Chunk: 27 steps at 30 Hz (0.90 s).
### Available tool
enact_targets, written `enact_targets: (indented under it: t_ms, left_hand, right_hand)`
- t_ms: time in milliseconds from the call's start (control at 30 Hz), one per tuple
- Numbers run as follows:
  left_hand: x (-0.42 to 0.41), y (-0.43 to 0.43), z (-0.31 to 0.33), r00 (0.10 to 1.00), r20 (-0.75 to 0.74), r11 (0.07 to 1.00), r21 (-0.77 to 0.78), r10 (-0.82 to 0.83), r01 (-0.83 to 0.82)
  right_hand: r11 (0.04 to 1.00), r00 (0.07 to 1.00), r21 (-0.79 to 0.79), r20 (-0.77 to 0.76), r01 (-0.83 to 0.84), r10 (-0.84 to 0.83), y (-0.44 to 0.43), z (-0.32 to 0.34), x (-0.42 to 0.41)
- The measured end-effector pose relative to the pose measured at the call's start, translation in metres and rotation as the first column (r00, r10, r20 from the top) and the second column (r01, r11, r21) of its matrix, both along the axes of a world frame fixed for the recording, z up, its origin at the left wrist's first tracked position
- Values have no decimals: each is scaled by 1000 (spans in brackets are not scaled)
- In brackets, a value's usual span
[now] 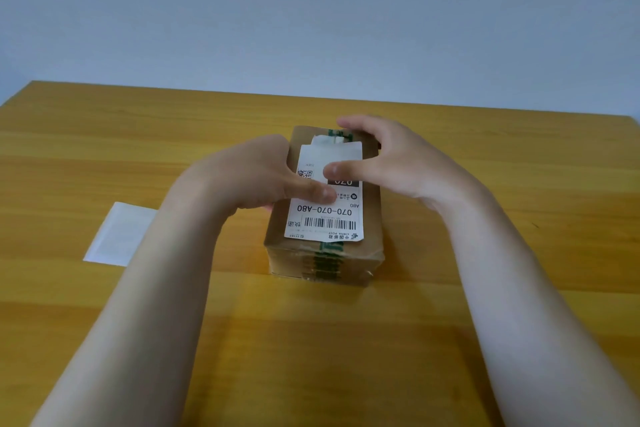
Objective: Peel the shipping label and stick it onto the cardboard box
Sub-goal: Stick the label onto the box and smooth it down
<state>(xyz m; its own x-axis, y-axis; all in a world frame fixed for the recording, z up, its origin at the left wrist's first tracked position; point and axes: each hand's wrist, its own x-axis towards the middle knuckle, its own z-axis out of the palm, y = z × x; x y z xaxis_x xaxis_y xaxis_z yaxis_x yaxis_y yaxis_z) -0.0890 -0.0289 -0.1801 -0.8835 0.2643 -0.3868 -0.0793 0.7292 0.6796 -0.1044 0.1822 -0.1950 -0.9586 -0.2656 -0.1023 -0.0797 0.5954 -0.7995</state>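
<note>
Left hand (256, 177) and right hand (398, 163) clasp the brown taped cardboard box (372, 218), centre frame on the yellow wooden bench (104, 135), thumbs pressing the white printed shipping label (325, 215) flat, likely to bond it.

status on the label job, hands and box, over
Left hand and right hand grip the cardboard box, thumbs pressing the shipping label. Label lies on box top. Blank white sheet off left on table, not in the way.
</note>
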Motion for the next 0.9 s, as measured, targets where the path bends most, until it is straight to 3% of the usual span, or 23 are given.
enact_targets:
  t_ms: [333,567,767,900]
  left_hand:
    - [-2,8,-3,991,-62,990,-66,118,-122]
    - [-9,4,-13,975,-103,980,-11,197,-199]
    - [-8,14,-14,952,-207,948,-177,226,-264]
    - [-9,14,-17,952,-204,941,-203,230,-271]
  right_hand:
    - [991,995,95,38,-96,93,-1,-2,-1]
    - [1000,1000,-16,2,-11,11,-6,-7,-1]
    - [998,998,-29,19,60,-59,-7,-10,-2]
    - [996,996,-25,-8,88,-88,-7,-10,-2]
